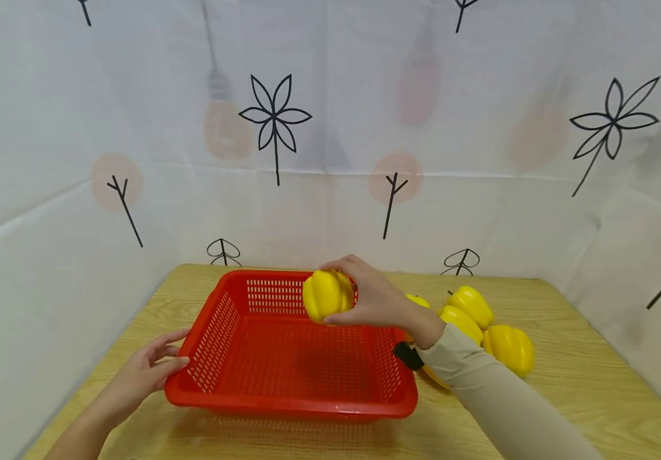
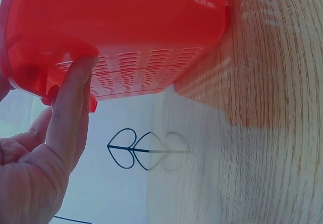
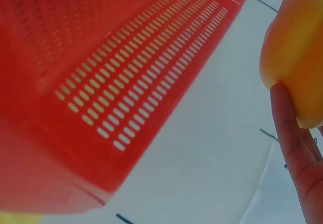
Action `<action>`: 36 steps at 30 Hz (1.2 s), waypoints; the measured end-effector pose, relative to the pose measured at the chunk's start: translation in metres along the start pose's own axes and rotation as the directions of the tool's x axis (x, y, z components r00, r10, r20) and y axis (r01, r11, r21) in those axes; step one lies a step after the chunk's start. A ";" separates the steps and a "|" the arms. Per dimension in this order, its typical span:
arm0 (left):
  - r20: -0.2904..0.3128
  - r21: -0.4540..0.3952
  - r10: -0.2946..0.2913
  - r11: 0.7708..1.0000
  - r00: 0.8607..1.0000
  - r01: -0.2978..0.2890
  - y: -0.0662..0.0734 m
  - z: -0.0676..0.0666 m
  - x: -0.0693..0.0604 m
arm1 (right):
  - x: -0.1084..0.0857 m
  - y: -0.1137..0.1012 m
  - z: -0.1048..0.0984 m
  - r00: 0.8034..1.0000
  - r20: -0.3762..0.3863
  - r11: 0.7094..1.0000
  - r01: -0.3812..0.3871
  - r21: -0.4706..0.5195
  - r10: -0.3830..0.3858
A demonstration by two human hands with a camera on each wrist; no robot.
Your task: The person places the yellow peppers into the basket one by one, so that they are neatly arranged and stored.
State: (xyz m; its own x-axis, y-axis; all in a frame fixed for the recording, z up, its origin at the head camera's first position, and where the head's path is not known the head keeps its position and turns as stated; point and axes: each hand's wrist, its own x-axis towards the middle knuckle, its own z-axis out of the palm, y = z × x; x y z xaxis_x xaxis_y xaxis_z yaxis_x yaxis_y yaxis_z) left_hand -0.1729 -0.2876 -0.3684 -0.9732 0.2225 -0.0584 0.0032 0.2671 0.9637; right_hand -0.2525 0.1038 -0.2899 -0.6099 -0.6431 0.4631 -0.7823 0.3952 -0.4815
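Observation:
A yellow bell pepper is held in my right hand, raised over the back right part of a red plastic basket. Thumb and fingers grip it from the right. In the right wrist view the pepper is cut off by the frame's edge, with a fingertip against its underside. At the basket's left side, my left hand holds the rim. The left wrist view shows its fingers against the outer wall of the basket. No other pepper shows inside the basket.
Several yellow peppers lie in a group on the wooden table, right of the basket. My right forearm partly covers them. A dark band or device sits at the right wrist. A patterned white cloth hangs behind and beside the table.

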 end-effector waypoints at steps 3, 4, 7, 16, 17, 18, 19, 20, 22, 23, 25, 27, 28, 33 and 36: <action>0.002 -0.006 0.002 1.000 1.000 -0.002 -0.001 0.000 0.000 | 0.005 -0.001 0.005 1.000 0.016 1.000 -0.006 0.017 0.006; -0.002 -0.010 -0.001 1.000 1.000 0.001 -0.001 -0.001 0.000 | 0.007 -0.002 0.008 1.000 0.021 1.000 -0.007 0.020 0.007; -0.006 -0.016 -0.006 1.000 1.000 0.006 -0.002 -0.002 -0.001 | 0.013 -0.003 0.016 0.999 0.037 1.000 -0.010 0.025 0.009; -0.003 -0.019 0.009 1.000 1.000 -0.009 -0.002 -0.004 -0.001 | 0.030 -0.005 0.039 0.995 0.067 0.996 -0.079 0.035 0.077; -0.004 -0.020 0.011 1.000 1.000 -0.011 -0.002 -0.003 -0.001 | 0.031 -0.005 0.041 0.994 0.070 0.995 -0.091 0.033 0.088; -0.003 -0.021 0.013 1.000 1.000 -0.013 -0.002 -0.003 -0.001 | 0.033 -0.004 0.044 0.992 0.074 0.994 -0.102 0.031 0.100; -0.001 -0.025 0.012 1.000 1.000 -0.012 -0.001 -0.003 0.000 | 0.034 -0.004 0.046 0.991 0.077 0.993 -0.111 0.029 0.109; 0.002 -0.030 0.014 0.999 1.000 -0.014 -0.001 -0.003 0.000 | 0.036 -0.003 0.049 0.990 0.082 0.993 -0.118 0.025 0.116; 0.006 -0.034 0.009 0.999 1.000 -0.009 -0.001 -0.003 0.001 | 0.039 -0.002 0.054 0.988 0.090 0.991 -0.131 0.021 0.129; 0.005 -0.037 0.004 0.999 1.000 -0.004 -0.001 -0.003 0.001 | 0.041 -0.002 0.056 0.987 0.095 0.991 -0.134 0.019 0.132; 0.007 -0.039 0.000 0.999 1.000 0.000 -0.001 -0.003 0.001 | 0.044 -0.002 0.061 0.984 0.107 0.989 -0.143 0.021 0.140; 0.003 -0.037 -0.006 0.999 1.000 0.007 -0.001 -0.003 0.000 | 0.047 -0.001 0.066 0.982 0.117 0.988 -0.151 0.023 0.148; 0.004 -0.038 -0.007 0.999 1.000 0.007 -0.002 -0.003 0.000 | 0.049 -0.001 0.068 0.981 0.121 0.988 -0.154 0.019 0.151; 0.002 -0.036 -0.007 0.999 1.000 0.007 -0.003 -0.003 0.001 | 0.057 0.003 0.079 0.976 0.140 0.985 -0.170 -0.007 0.169; 0.007 -0.038 -0.001 0.999 1.000 0.001 -0.003 -0.003 0.002 | 0.062 0.006 0.085 0.971 0.147 0.982 -0.187 -0.029 0.189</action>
State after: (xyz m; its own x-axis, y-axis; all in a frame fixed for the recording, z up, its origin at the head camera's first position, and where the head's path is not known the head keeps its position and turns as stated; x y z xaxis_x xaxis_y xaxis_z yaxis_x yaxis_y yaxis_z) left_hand -0.1757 -0.2906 -0.3708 -0.9715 0.2292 -0.0609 -0.0062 0.2319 0.9727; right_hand -0.2839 0.0108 -0.3270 -0.7214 -0.6460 0.2496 -0.6581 0.5273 -0.5375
